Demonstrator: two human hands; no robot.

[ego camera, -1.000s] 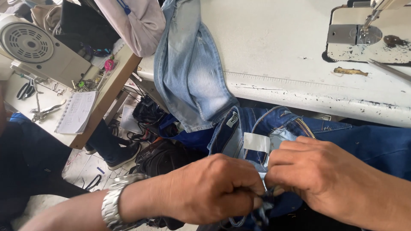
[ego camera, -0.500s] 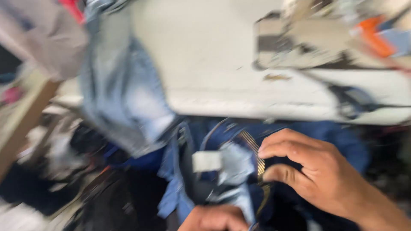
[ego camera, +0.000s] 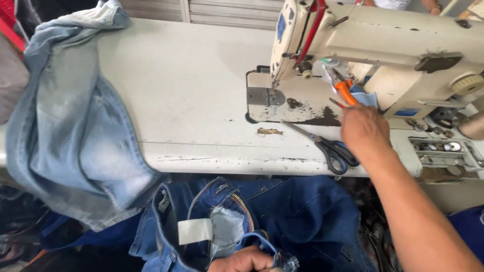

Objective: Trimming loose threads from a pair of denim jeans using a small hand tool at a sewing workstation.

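White bench (ego camera: 191,100), worn and stained, carries cream sewing machine (ego camera: 383,45). Right hand (ego camera: 364,132) reaches over bench to orange-handled pliers (ego camera: 345,90) beside machine base; fingers hidden behind hand, grip cannot tell. Black-handled scissors (ego camera: 330,148) lie just beside hand. Left hand (ego camera: 244,260) low at frame edge, fingers clenched on dark blue jeans (ego camera: 282,211) in lap. Light denim garment (ego camera: 70,126) drapes over bench's left edge.

right hand (ego camera: 364,132): bare, no glove, no ring | right forearm: bare, no sleeve | left hand (ego camera: 243,261): bare
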